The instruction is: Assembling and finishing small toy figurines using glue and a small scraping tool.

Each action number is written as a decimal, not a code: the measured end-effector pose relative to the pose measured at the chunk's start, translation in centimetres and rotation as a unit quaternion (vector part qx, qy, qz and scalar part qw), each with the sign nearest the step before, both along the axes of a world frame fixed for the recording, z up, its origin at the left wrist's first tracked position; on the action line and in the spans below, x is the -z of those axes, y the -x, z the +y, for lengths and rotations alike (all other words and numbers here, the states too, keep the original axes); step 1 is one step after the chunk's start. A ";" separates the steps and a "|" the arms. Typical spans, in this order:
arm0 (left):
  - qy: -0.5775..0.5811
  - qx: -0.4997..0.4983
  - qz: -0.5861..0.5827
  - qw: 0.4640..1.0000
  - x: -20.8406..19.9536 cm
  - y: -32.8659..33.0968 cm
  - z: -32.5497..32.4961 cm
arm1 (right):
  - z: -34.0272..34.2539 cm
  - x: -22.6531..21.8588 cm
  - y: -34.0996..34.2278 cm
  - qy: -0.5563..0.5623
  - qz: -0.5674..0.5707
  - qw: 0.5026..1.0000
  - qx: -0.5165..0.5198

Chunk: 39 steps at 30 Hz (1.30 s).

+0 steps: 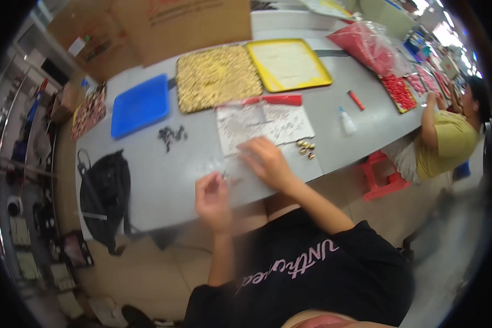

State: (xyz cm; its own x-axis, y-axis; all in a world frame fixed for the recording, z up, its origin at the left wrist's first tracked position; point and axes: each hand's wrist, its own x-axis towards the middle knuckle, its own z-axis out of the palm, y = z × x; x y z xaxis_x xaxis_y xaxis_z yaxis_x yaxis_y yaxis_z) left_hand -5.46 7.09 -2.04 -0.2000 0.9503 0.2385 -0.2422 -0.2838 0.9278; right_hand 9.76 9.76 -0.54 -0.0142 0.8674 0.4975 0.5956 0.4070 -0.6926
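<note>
My left hand is raised over the near edge of the grey table, its fingers closed in a pinch; whatever they hold is too small and blurred to name. To its right, my right hand reaches to the near edge of a white board scattered with small dark bits. Its fingers are stretched out and somewhat apart, and I see nothing held in them. A red strip lies along the board's far edge. Several small gold, round pieces sit by the board's near right corner.
A blue tray, a tray full of small gold pieces and a yellow tray stand behind. Dark bits and a black bag lie left. A white bottle and red tube lie right. A co-worker sits far right.
</note>
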 end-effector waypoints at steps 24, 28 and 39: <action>-0.088 -0.115 0.238 0.960 1.6 4.2 1.0 | -2.0 1.8 2.7 0.047 -0.040 0.992 -0.110; -0.088 -0.103 0.257 0.957 1.7 3.9 1.0 | -2.0 2.2 2.6 -0.001 -0.092 0.989 -0.114; -0.049 -0.090 0.306 0.946 1.0 3.6 0.8 | -1.4 -0.2 -1.9 0.017 0.018 0.996 -0.088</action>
State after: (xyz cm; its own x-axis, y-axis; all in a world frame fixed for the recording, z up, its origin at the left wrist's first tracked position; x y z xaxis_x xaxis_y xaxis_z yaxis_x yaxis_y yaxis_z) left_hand -9.03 7.86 -3.05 -0.1528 0.8808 0.4482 0.3931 -0.3619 0.8453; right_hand 11.66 8.31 -0.30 -0.1509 0.8689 0.4714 0.4911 0.4797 -0.7271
